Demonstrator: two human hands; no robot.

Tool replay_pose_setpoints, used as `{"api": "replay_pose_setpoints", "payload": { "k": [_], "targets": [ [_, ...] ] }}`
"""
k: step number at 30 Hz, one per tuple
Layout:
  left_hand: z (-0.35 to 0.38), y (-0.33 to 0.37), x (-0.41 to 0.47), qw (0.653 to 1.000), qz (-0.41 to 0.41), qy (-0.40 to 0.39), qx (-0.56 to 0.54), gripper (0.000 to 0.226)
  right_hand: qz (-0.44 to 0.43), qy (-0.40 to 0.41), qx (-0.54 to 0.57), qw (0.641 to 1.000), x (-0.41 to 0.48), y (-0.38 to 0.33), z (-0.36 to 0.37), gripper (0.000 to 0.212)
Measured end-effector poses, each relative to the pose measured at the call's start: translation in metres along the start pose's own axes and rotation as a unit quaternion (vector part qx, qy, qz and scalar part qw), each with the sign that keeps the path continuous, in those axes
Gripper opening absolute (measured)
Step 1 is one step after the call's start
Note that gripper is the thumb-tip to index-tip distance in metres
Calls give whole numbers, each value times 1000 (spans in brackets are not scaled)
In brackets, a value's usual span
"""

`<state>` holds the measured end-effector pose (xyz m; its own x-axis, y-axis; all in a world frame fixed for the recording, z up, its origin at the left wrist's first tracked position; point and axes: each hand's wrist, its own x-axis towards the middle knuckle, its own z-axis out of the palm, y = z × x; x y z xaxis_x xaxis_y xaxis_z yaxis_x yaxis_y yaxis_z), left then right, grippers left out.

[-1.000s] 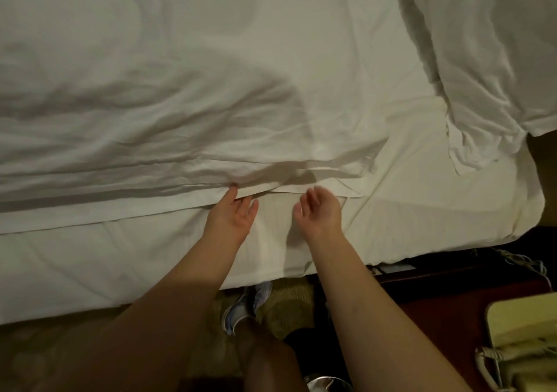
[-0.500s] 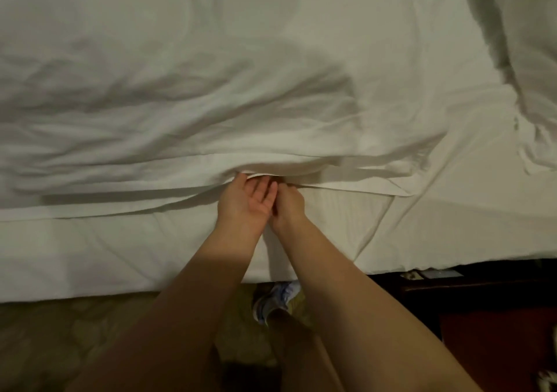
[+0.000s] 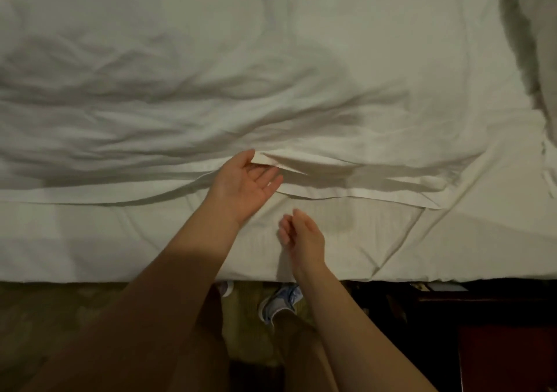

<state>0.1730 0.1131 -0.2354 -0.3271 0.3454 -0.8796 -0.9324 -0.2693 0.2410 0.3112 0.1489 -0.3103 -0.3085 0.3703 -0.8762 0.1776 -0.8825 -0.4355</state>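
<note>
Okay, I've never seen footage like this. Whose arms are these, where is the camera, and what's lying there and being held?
There is one camera, worn on a person's head and looking forward and down, so the two bare arms are the wearer's own. The person stands beside a bed made up in white linen. The left hand appears to pinch the hem of the wrinkled top sheet between thumb and fingers, lifting it a little off the lower sheet. The right hand hangs just in front, fingers loosely curled, holding nothing. Below, a blue and white shoe stands on the carpet.
</note>
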Motion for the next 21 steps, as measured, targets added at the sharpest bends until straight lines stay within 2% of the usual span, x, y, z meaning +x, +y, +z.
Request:
{"api": "replay_pose_setpoints", "payload": {
  "k": [3,6,8,12,14,16,18,21],
  "targets": [
    [-23,8,-5,998,-20,24,-57,29,6,-7,25,1000,7,1,51,5],
    [-45,22,-3,991,-21,61,-118,44,13,-11,31,999,11,0,85,12],
    [-53,34,0,988,-8,60,-139,46,19,-30,-8,999,14,5,105,21],
    [-48,54,0,990,14,65,-128,29,33,-19,-70,997,26,24,125,24],
    [-35,67,-5,992,34,48,-115,22,4,-21,-127,992,25,16,144,24],
    [-19,82,-9,993,57,12,-104,16,-81,-7,-184,980,9,4,160,18],
    [-10,94,-12,993,72,-11,-89,17,-147,33,-211,966,-6,13,146,24],
    [-21,89,-12,997,46,22,-51,25,-101,89,-287,949,-17,49,99,36]
  ]
}}
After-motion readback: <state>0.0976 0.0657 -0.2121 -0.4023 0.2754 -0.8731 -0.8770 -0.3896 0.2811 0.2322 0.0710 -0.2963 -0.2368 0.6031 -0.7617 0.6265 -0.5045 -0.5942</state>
